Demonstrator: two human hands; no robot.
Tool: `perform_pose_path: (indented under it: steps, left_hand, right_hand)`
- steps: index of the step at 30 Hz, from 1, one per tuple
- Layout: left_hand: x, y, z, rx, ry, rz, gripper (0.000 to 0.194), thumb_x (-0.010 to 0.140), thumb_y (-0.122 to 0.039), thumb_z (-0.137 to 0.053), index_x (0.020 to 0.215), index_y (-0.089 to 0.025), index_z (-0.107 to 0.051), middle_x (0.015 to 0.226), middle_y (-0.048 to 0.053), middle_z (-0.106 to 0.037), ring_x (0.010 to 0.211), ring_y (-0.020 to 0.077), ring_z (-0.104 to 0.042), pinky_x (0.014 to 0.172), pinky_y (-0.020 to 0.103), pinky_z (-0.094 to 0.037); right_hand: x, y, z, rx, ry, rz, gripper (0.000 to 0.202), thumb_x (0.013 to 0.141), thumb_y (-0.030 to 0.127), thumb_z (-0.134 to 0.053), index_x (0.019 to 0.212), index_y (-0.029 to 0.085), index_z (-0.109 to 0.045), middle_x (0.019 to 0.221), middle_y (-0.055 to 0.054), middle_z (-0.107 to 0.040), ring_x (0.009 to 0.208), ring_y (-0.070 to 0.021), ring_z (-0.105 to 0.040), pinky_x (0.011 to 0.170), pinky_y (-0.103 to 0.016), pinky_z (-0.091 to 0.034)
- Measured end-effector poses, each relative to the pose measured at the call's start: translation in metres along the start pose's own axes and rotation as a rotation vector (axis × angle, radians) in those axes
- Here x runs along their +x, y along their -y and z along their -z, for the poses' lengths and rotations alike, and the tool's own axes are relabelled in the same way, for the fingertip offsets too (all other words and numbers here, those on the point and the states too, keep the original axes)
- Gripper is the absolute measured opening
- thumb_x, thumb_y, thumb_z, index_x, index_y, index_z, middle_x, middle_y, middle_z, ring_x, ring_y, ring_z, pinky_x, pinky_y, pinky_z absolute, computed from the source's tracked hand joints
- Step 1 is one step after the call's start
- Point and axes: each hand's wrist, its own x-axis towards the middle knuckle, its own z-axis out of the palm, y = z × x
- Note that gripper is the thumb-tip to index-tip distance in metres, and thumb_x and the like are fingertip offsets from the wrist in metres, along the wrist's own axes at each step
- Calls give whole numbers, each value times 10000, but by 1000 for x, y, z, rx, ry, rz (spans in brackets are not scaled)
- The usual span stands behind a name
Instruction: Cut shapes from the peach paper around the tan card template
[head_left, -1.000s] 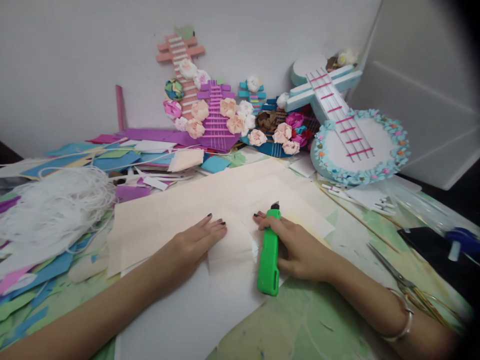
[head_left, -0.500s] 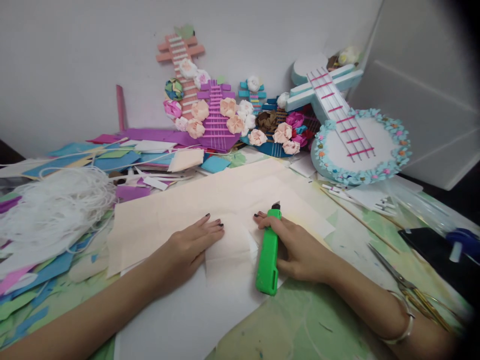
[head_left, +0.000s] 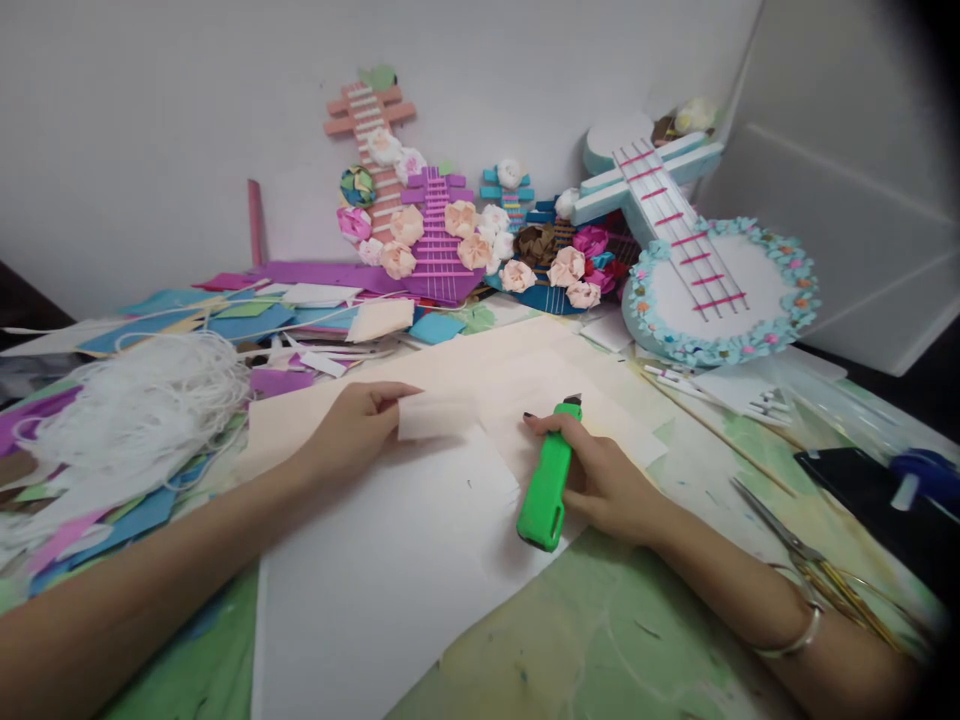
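My left hand (head_left: 364, 420) pinches the left edge of a small pale paper piece (head_left: 435, 415), which is lifted and tilted above the sheets. A green box cutter (head_left: 547, 480) lies in the grip of my right hand (head_left: 600, 470), its short blade pointing away from me. Under both hands a white sheet (head_left: 360, 590) covers the near part of the table. Beyond it lies a larger cream paper sheet (head_left: 300, 420), partly hidden by my left hand and the small piece.
Tangled white cord (head_left: 161, 400) and coloured paper scraps (head_left: 142, 515) crowd the left. Decorated paper guitars (head_left: 442, 235) lean on the wall, with a large light-blue one (head_left: 735, 260) at right. Scissors (head_left: 802, 560) lie beside my right forearm, near a thin wooden stick (head_left: 720, 430).
My left hand was flat on the paper; now it has taken hold of the small piece and raised it. The box cutter has shifted slightly right and tilted, still in my right hand.
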Motion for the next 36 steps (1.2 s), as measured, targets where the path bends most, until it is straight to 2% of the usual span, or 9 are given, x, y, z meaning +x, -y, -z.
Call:
perform_pose_path:
  steps: [4,10,14,17,21,24,29,32,36]
  left_hand:
    - [22,0,1,-30,44,37,317,727,-385,-579,887,-140,-701,715,48,-709,631,210,-692,570,287,-556]
    - [40,6,15,159,-46,29,293,673,-421,-610,775,-151,-661,631,37,-678,584,217,-678,637,313,-535]
    - [44,10,22,341,-132,-65,415,677,-406,-563,992,-149,-646,984,90,-707,913,255,-672,851,336,-493]
    - [55,9,21,476,-86,-138,591,719,-511,-534,1191,-158,-574,1268,104,-598,1159,275,-554,994,351,-400]
    - [82,11,18,658,86,-144,890,522,-678,-685,1217,-135,-568,1349,170,-523,1247,381,-451,1054,434,-314]
    - [100,13,22,760,137,-99,962,446,-700,-723,1190,-108,-579,1328,222,-518,1270,443,-393,1049,488,-286]
    - [111,8,31,804,256,-35,732,608,-630,-737,1149,-163,-579,1177,133,-608,1067,315,-572,903,418,-434]
    - [115,5,31,799,339,14,418,817,-510,-644,1031,-153,-614,1025,66,-639,912,219,-613,835,408,-480]
    - [123,5,27,759,328,47,331,898,-423,-587,1089,-154,-602,1120,74,-614,983,217,-605,863,424,-492]
  right_hand:
    - [0,0,0,16,-10,-8,488,767,209,-581,1219,228,-396,1180,-97,-615,886,-229,-631,771,-342,-467]
    - [0,0,0,-2,4,-13,504,756,212,-578,1228,233,-404,1157,-94,-614,895,-238,-616,796,-369,-459]
    - [0,1,1,0,-4,-14,499,750,204,-569,1223,228,-409,1140,-95,-616,893,-238,-616,788,-368,-464]
    - [0,2,-1,-79,11,10,510,758,216,-561,1245,213,-408,1083,-98,-629,850,-235,-616,767,-369,-471]
    - [-1,4,-2,-214,33,98,506,766,245,-556,1249,168,-427,1071,-138,-637,885,-264,-619,780,-394,-484]
    - [-3,4,-3,-306,13,176,483,780,267,-551,1233,152,-431,1141,-178,-626,961,-293,-620,798,-414,-496]
    - [-8,12,-9,-380,-72,426,462,802,281,-555,1217,156,-397,1220,-201,-609,1050,-306,-620,901,-453,-477]
    - [-12,25,-16,-285,1,537,389,817,283,-540,1168,165,-419,1193,-175,-625,1072,-285,-618,944,-430,-462]
    - [-16,42,-23,-175,136,584,308,809,277,-531,1088,171,-457,1181,-168,-620,1078,-268,-605,955,-400,-457]
